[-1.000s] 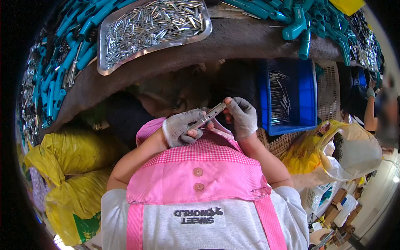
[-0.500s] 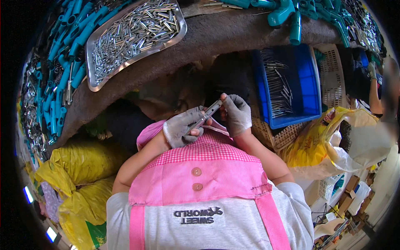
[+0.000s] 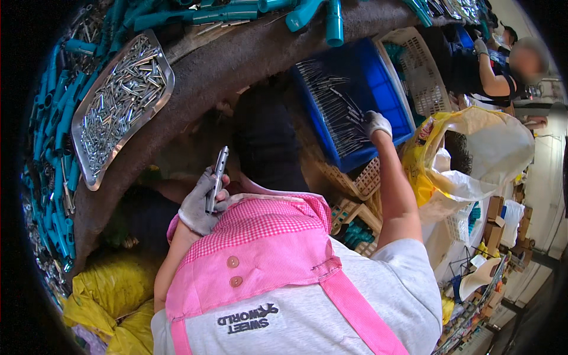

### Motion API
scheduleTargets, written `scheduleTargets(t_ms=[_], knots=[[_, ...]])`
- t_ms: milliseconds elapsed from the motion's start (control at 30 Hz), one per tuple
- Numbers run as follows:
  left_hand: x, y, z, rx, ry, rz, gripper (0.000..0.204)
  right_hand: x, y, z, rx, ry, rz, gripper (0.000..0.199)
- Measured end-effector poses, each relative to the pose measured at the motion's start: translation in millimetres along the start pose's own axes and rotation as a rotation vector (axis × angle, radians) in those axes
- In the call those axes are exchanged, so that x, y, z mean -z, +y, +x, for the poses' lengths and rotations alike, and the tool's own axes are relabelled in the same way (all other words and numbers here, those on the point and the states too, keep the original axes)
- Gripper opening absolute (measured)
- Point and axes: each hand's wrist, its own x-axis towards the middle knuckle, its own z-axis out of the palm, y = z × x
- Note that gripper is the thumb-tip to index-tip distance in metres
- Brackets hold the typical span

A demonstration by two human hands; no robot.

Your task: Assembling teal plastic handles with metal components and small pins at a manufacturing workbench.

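My left hand (image 3: 201,207), in a worn grey-white glove with bare fingertips, is closed around a silver metal tube (image 3: 219,171). The tube has small holes along its side and points up and away from me. Over to the right, my right hand (image 3: 378,123), gloved the same way, reaches into a blue plastic bin (image 3: 378,71). Its fingers are drawn together at the ends of several thin metal rods (image 3: 337,109) lying in the bin. What lies between those fingertips is hidden.
A metal tray (image 3: 165,94) of small silver pins sits at the left on a dark padded bench edge (image 3: 207,59). Teal plastic tool housings (image 3: 65,118) are heaped beyond it. Yellow sacks (image 3: 112,284) are at lower left, an open yellow bag (image 3: 426,171) at right. Another person (image 3: 497,77) works at far right.
My right hand has left the metal tube and moved right into the blue bin. My left hand keeps the tube, now tilted more upright. The whole view has turned toward the right.
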Motion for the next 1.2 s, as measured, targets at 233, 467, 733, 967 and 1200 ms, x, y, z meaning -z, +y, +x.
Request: scheduleTargets(t_ms=[233, 467, 733, 967, 1200], knots=[[-8, 0, -15, -0.043, -0.034, 0.153, 0.026, -19, -46, 60, 0.21, 0.102, -0.21, 0.051], [-18, 9, -24, -0.111, -0.036, 0.239, 0.018, -35, -33, 92, 0.349, 0.026, -0.467, 0.045], [-23, 12, -23, -0.035, -0.141, 0.091, 0.024, -3, -24, 51, 0.163, 0.649, 0.011, 0.039], [-16, 19, -27, 0.037, -0.24, 0.108, 0.029, 70, -106, -38, 0.316, 0.084, 0.324, 0.03], [-5, 15, -48, 0.001, -0.234, 0.112, 0.023, 153, -242, -153, 1.203, 0.231, 0.032, 0.038]])
